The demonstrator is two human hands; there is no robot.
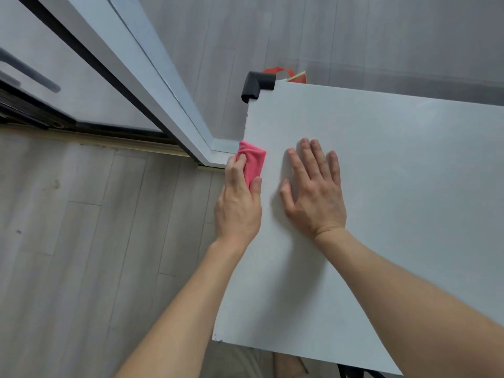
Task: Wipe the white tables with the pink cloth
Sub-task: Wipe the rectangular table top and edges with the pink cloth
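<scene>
From the head camera, the only view we have, we look down on one white table (395,186) whose left edge runs up the middle of the picture. The pink cloth (253,162) sits right on that edge, well up toward the far corner and folded over the rim. The left hand (238,203) grips it, thumb on the table top and fingers curled around the cloth on the side face. The right hand (313,192) holds nothing: it lies flat on the top just beside the cloth, fingers straight and slightly spread, and we take it to be steadying the table. A black corner guard (256,84) caps the far left corner, something red (275,70) peeks out behind it, and a white door frame (152,85) crosses the grey plank floor (81,241) to the left. We judge that the edge is being wiped now. The top shows no streaks, damp patches or dirt, so we cannot tell how much of it has been cleaned. The short stretch of rim between the cloth and the corner guard looks next in line, and the near left corner shows a small dark mark that may want attention. The task speaks of several tables and we see only this one, so any others probably remain to be done.
</scene>
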